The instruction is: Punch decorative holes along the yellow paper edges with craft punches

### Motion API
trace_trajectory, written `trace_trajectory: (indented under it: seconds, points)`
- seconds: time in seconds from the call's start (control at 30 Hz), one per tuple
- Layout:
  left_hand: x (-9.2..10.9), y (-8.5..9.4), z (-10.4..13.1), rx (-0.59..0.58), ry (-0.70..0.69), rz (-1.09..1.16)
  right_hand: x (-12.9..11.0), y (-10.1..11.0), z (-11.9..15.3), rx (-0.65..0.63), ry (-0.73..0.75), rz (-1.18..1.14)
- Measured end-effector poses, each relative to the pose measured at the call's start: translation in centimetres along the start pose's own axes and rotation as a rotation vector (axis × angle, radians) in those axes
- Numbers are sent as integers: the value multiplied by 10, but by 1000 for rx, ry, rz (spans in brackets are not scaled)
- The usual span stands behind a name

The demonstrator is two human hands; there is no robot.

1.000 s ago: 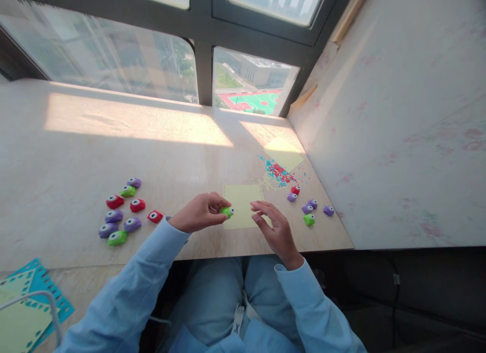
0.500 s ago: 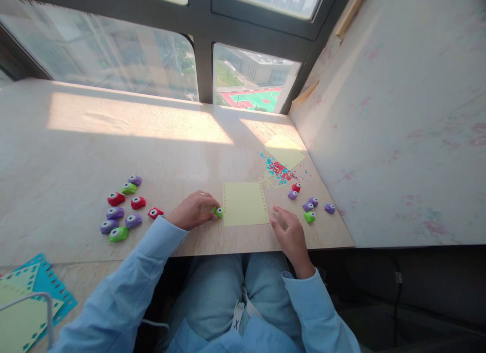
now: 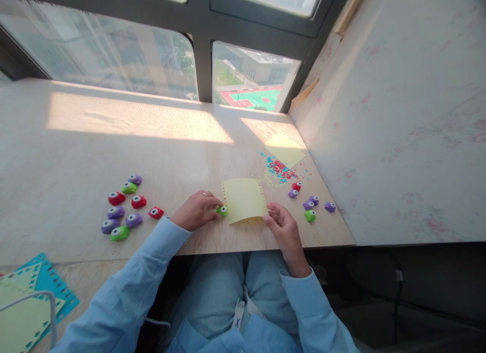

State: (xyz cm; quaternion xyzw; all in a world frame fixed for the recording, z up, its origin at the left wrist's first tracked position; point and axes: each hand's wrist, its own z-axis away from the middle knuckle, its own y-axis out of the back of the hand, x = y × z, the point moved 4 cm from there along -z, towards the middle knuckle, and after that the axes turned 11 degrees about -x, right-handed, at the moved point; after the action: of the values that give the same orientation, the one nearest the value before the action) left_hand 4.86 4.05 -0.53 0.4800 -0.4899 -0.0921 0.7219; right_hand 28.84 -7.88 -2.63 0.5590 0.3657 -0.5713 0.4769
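Between my hands is a pale yellow sheet of paper point(image 3: 245, 201) with small holes punched along its left and right edges. Its near edge bows up off the table. My right hand point(image 3: 284, 229) pinches the sheet at its lower right corner. At the sheet's left edge, my left hand point(image 3: 198, 210) grips a small green craft punch point(image 3: 222, 211) with a round black-and-white spot. The punch touches or overlaps the paper's edge; I cannot tell whether the paper is inside its slot.
Several red, purple and green craft punches point(image 3: 133, 221) lie on the left, more point(image 3: 310, 216) on the right. Red and blue paper bits point(image 3: 281, 169) lie scattered before another yellow sheet point(image 3: 285, 148). Punched sheets point(image 3: 28, 302) sit lower left. A wall point(image 3: 398, 140) bounds the right side.
My right hand has closed on the sheet's right corner, and the near edge has lifted into a curve. My left hand has moved the green punch slightly right, against the sheet's left edge.
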Motion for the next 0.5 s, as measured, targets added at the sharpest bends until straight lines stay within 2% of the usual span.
trace_trajectory:
  seconds: [0.13, 0.23, 0.33, 0.5]
  points:
    - [-1, 0, -1, 3, 4, -5, -3, 1, -6, 76, -47, -245]
    - [-1, -1, -2, 6, -1, -9, -5, 5, -16, 84, -79, -327]
    - [-3, -4, -2, 19, 9, -9, -7, 10, -28, 33, -122, -286]
    - [-7, -6, -3, 36, 10, -2, -7, 15, -44, -124, -206, -34]
